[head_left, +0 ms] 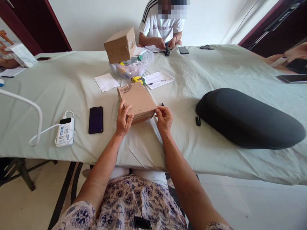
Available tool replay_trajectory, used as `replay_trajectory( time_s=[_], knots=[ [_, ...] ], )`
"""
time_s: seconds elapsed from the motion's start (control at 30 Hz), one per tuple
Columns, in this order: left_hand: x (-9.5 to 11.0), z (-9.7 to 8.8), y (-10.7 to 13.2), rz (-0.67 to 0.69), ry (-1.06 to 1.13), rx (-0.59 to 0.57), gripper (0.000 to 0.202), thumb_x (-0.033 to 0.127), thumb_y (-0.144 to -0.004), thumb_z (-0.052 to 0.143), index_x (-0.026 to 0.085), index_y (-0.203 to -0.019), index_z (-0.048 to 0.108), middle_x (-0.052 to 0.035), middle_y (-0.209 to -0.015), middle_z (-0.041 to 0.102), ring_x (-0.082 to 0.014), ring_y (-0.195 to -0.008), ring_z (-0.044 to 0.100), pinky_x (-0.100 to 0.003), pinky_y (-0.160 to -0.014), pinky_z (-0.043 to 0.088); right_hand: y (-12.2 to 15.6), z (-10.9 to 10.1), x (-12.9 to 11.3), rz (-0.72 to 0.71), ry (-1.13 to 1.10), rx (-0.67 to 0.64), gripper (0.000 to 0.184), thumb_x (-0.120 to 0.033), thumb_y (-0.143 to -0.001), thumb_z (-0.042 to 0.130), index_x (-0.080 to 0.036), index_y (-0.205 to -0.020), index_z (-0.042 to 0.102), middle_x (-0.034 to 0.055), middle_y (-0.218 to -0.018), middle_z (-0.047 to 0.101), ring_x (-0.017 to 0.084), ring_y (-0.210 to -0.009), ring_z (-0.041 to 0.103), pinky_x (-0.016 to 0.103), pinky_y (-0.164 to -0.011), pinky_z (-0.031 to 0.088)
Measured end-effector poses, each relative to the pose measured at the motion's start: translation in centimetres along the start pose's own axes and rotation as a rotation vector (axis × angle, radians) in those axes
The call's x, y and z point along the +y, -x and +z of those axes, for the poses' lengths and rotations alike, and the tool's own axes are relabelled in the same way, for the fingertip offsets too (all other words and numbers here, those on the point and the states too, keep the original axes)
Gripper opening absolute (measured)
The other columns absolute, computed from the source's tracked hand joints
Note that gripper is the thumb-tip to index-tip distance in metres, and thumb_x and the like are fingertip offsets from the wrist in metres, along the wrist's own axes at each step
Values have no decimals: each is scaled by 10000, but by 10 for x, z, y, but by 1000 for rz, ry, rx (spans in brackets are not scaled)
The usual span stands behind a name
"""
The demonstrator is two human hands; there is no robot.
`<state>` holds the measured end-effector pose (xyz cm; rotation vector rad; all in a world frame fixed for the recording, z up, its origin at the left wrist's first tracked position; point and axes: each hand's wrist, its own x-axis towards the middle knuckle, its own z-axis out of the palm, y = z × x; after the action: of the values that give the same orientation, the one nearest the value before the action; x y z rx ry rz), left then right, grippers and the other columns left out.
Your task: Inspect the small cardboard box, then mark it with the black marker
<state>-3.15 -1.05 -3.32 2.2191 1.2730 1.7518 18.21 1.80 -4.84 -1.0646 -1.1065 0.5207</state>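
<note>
A brown cardboard box (pixel 137 99), its top marked with dark scribbled lines at the far left corner, is held at the middle of a table (pixel 168 148) draped in pale green cloth, straight ahead of the wearer. Its near left corner is steadied by the left hand (pixel 124 120), whose fingers are spread over the top, with the thumb set at the front edge. The near right corner is pinched between the thumb and fingertips of the right hand (pixel 164 120).

Just beyond the box, a yellow-and-green tape measure (pixel 137 80) is seen beside a printed sheet (pixel 160 78). A blank-looking paper (pixel 106 82) is laid to the left. Farther back, a translucent plastic basin (pixel 136 70) is filled with mixed items, and a second carton (pixel 117 48) is tilted over its left side.

To the left of the box, a dark smartphone (pixel 96 120) is placed near a white power bank (pixel 65 132) looped with cable. To the right, a small black cap (pixel 198 121) is found beside a long black padded seat (pixel 249 118). Across the table, a small dark object (pixel 167 50) is handled by a person in a white T-shirt (pixel 165 30).
</note>
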Motion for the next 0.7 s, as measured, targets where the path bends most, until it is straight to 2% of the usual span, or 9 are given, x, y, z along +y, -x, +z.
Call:
replay_trajectory(
  time_s=[0.1,0.23,0.33,0.4,0.47,0.53,0.63,0.7],
  knots=[
    [-2,3,2,-110,33,16,528,557,-1063,456,206,-1447,546,-197,-1647,410,-286,-1557,405,-439,-1268,388,2,2,-1,44,-33,-32,331,-551,-830,690,-225,-888,688,-7,-794,653,116,-638,567,219,-543,489],
    [-5,1,1,-247,94,-1,643,652,-1032,448,217,-1505,468,-194,-1621,435,-300,-1556,401,-475,-1286,364,3,0,-1,105,14,-103,301,-519,-805,666,-225,-869,659,-9,-805,648,120,-646,582,241,-563,540],
    [-10,-4,-1,-259,149,-44,692,692,-1010,463,240,-1531,410,-185,-1607,442,-301,-1539,421,-463,-1223,455,3,-3,-3,172,52,-145,251,-457,-777,668,-214,-837,658,-3,-789,660,140,-675,606,262,-586,544],
    [-15,-8,-3,-267,140,-93,712,690,-978,547,264,-1529,399,-174,-1610,432,-308,-1526,434,-430,-1131,539,3,-5,-5,220,108,-186,190,-387,-767,673,-207,-826,660,1,-778,668,155,-694,621,277,-617,533],
    [-20,-11,-5,-276,103,-158,760,619,-933,682,289,-1544,374,-159,-1609,432,-312,-1511,450,-421,-1097,563,3,-6,-10,270,217,-242,103,-286,-766,666,-202,-826,657,3,-767,676,163,-693,628,295,-666,520],
    [-23,-14,-7,-281,56,-206,844,459,-897,783,310,-1582,314,-144,-1617,432,-306,-1511,453,-455,-1169,513,4,-7,-15,284,374,-300,52,-202,-779,645,-201,-831,654,13,-789,699,172,-709,636,314,-731,505],
    [-20,-19,-12,-316,-17,-268,1033,217,-831,831,327,-1637,196,-118,-1684,363,-303,-1559,392,-481,-1283,392,8,-6,-22,243,619,-372,64,-177,-827,628,-205,-868,668,51,-885,742,210,-798,656,332,-778,472],
    [-12,-21,-15,-402,-100,-325,1132,157,-796,842,289,-1660,124,-139,-1705,330,-327,-1560,391,-487,-1268,410,12,-5,-26,210,737,-405,79,-194,-863,616,-209,-902,684,71,-942,752,234,-849,661,330,-767,451]
  ],
)
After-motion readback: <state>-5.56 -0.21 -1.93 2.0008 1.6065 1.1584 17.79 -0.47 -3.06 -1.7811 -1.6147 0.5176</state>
